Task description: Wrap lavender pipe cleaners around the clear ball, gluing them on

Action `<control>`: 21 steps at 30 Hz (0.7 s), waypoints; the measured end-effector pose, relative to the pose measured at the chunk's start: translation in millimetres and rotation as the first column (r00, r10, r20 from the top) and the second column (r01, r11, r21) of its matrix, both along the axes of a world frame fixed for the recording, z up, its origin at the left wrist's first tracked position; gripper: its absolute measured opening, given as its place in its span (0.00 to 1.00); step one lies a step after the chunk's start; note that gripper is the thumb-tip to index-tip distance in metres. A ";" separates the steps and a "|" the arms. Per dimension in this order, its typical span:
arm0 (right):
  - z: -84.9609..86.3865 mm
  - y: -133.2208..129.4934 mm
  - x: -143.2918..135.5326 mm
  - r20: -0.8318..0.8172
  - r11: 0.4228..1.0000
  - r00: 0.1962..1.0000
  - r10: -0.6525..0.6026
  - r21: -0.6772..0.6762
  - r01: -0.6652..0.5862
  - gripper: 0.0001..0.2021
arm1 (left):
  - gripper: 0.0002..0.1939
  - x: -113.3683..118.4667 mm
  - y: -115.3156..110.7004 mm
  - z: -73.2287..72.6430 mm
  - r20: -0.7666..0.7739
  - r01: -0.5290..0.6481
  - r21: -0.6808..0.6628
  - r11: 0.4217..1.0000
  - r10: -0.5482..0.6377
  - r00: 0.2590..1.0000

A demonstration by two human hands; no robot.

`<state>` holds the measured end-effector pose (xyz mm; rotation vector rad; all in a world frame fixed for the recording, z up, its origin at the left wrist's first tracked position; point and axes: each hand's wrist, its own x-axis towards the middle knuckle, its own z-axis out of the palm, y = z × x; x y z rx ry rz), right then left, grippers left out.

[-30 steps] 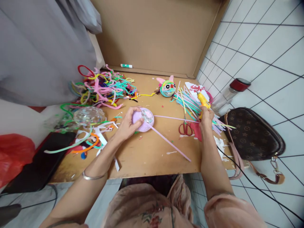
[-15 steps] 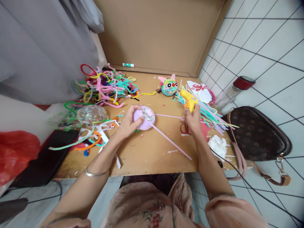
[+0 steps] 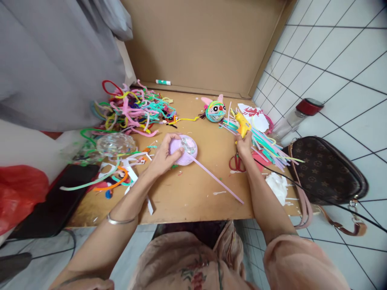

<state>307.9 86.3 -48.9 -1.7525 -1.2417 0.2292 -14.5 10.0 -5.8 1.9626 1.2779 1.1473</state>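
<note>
My left hand (image 3: 167, 155) grips a round ball (image 3: 191, 158) wrapped in lilac pipe cleaner, its clear patch facing up. From the ball a loose lilac pipe cleaner (image 3: 218, 180) stretches toward the table's front right. Over on the right, my right hand (image 3: 244, 144) is closed around the handle of a yellow glue gun (image 3: 242, 124), its nozzle pointing up and left. Beneath the gun lies a bundle of straight pipe cleaners (image 3: 269, 149). Red-handled scissors (image 3: 236, 163) rest just left of my right wrist.
A decorated ball with eyes and pink ears (image 3: 215, 109) sits at the back. Tangled pipe cleaners (image 3: 133, 108) heap at the back left, near a clear ball (image 3: 116, 143). A brown handbag (image 3: 328, 169) and a red-lidded bottle (image 3: 298, 117) stand right. The gun's black cord (image 3: 302, 189) trails rightward.
My right hand and the glue gun have shifted slightly right and away from me. The lilac strand that ran from the ball toward that hand no longer shows. My left hand stays put.
</note>
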 end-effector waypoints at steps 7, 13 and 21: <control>14.7 -9.9 27.4 -0.020 0.986 0.985 -0.169 -0.006 0.169 0.14 | 0.18 0.8 -2.1 2.8 -0.018 0.001 -0.002 1.000 -0.001 1.000; 29.0 -34.6 5.8 0.098 0.990 0.985 -0.139 0.008 0.139 0.14 | 0.18 0.4 -1.7 2.5 -0.011 -0.008 0.003 1.000 0.008 1.000; 36.7 -78.5 -14.2 0.211 0.982 0.974 -0.089 -0.145 0.121 0.15 | 0.18 1.7 -3.3 4.5 -0.026 -0.002 -0.001 1.000 0.002 1.000</control>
